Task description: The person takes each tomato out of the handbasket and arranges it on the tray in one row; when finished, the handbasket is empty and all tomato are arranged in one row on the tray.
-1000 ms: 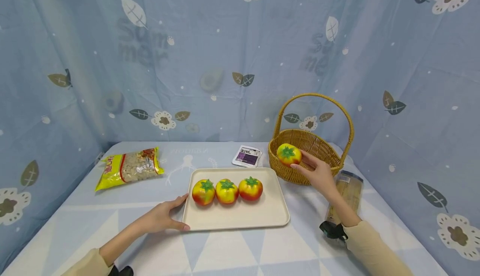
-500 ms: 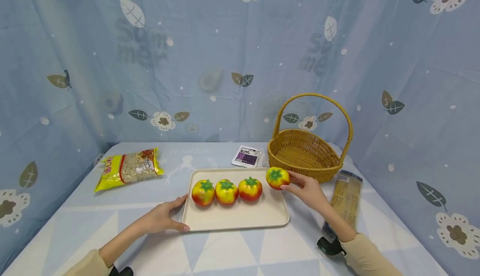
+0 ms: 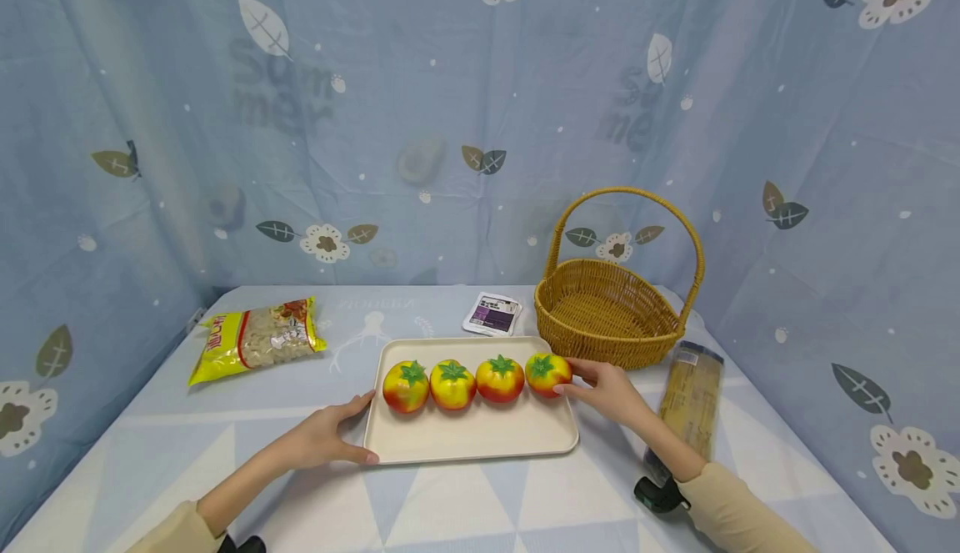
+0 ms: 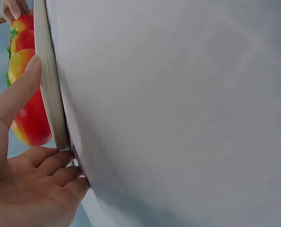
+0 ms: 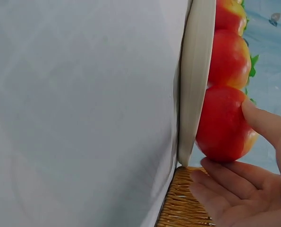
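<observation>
A row of red-and-yellow tomatoes with green leafy tops lies on a beige tray [image 3: 480, 444]: a left one [image 3: 406, 387], a second one [image 3: 453, 384], a third one [image 3: 500, 379] and a right-hand one [image 3: 548, 374]. My right hand [image 3: 611, 393] holds this right-hand tomato between thumb and fingers, low over the tray's right end. In the right wrist view the thumb presses the side of the held tomato [image 5: 225, 125] while the fingers meet its other side. My left hand [image 3: 322, 439] grips the tray's left end, with the thumb at the front corner and fingertips along the left rim.
Behind the tray's right end stands a wicker basket [image 3: 607, 319] with a tall handle. A clear jar [image 3: 693, 394] of yellowish contents lies beneath the right forearm. Purple-and-white cards [image 3: 492, 314] lie behind the tray, and a yellow-ended food bag [image 3: 258, 339] at the back left.
My right hand has brought the fourth tomato from over the basket, leftward and down, into line with the others on the tray. My left hand has kept its place.
</observation>
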A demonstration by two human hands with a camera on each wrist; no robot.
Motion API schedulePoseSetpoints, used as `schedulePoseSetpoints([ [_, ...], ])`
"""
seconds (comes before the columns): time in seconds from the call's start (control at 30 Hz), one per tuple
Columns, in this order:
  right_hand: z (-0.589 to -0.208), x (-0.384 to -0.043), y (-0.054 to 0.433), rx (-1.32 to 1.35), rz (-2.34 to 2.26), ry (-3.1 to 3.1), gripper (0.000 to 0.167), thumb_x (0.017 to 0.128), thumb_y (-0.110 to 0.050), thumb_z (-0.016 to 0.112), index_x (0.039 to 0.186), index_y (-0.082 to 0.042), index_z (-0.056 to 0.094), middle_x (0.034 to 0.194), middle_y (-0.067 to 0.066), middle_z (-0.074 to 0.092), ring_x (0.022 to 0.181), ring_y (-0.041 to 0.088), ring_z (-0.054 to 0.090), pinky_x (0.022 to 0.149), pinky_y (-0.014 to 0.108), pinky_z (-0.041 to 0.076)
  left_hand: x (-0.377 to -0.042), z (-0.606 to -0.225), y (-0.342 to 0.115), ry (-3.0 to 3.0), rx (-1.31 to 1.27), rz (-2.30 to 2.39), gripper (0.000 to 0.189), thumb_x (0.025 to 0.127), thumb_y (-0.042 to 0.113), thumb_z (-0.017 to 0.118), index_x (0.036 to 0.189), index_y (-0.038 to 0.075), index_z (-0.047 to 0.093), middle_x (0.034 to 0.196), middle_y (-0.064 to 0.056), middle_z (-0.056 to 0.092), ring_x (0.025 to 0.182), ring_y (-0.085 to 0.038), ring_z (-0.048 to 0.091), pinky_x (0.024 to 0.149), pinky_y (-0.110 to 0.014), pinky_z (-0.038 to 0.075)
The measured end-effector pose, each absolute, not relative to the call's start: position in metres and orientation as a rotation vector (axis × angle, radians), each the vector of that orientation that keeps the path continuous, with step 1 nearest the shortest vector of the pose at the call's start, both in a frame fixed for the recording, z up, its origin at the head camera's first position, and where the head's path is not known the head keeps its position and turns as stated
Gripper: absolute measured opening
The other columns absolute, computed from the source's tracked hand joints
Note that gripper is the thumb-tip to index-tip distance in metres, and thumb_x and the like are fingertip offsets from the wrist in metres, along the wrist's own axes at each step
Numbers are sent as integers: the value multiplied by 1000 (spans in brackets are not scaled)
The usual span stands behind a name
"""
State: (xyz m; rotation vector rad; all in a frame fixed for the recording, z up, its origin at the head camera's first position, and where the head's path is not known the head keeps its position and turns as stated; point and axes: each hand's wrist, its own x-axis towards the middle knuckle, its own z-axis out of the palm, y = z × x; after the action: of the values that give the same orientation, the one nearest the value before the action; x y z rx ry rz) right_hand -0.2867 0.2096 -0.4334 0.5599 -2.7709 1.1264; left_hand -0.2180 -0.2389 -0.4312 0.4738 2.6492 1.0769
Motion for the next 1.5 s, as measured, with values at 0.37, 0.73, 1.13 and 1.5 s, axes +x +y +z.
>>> schedulePoseSetpoints([
  [0.37, -436, -282, 209, 558, 1114, -2865, 68, 85, -42, 72, 134, 2, 55, 125, 22, 61, 113, 39, 59, 89, 46, 52, -216, -433, -239, 2645, 494, 1085, 103, 72, 37, 85, 148, -4, 30, 146, -35, 31, 134, -52, 26, 108, -62, 24],
  [0.73, -436, -279, 210, 713, 1055, -2773, 74, 78, -34, 81, 135, 4, 53, 128, 22, 59, 114, 39, 59, 92, 49, 49, -214, -433, -239, 2644, 500, 1094, 102, 71, 36, 85, 148, -5, 31, 145, -35, 31, 134, -52, 26, 107, -62, 25],
  [1.13, -434, -281, 209, 779, 980, -2757, 67, 78, -22, 82, 133, 5, 54, 122, 23, 62, 112, 38, 60, 92, 51, 49, -217, -434, -239, 2646, 491, 1087, 103, 72, 38, 85, 148, -4, 30, 146, -35, 29, 135, -52, 25, 108, -62, 23],
  [1.5, -432, -282, 210, 778, 963, -2788, 72, 77, -26, 83, 136, 3, 53, 125, 22, 61, 114, 39, 58, 92, 52, 49, -217, -432, -238, 2646, 473, 1072, 104, 71, 39, 85, 148, -4, 30, 146, -35, 29, 135, -52, 25, 108, -62, 23],
])
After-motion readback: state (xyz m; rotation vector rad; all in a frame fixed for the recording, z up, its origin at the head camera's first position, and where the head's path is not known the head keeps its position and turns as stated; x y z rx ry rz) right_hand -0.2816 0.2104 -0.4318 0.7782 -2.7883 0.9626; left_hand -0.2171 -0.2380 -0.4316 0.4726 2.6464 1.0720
